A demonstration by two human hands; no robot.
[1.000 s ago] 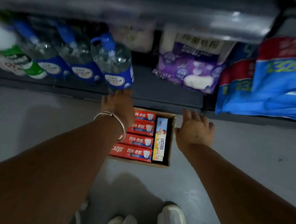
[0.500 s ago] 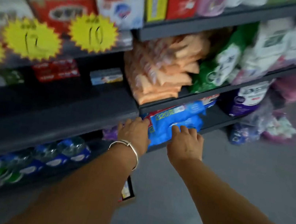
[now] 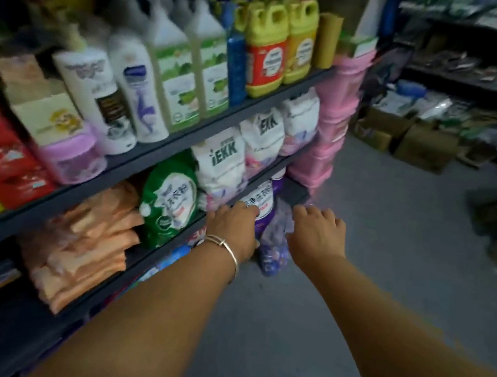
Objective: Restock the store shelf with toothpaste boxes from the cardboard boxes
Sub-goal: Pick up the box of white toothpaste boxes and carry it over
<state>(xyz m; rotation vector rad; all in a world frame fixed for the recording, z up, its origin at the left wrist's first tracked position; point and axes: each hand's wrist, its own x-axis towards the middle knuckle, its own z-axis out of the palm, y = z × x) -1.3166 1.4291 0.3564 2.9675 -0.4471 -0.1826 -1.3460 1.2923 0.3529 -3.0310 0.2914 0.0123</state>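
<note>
both hands [image 3: 233, 228] empty (fingers loose)

View swung up from toothpaste carton to detergent shelves [image 3: 253, 105]; both hands empty, outstretched

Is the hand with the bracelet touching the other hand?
Apart. The head view shows the left hand and right hand separated, with purple packages plainly visible between them.
</note>
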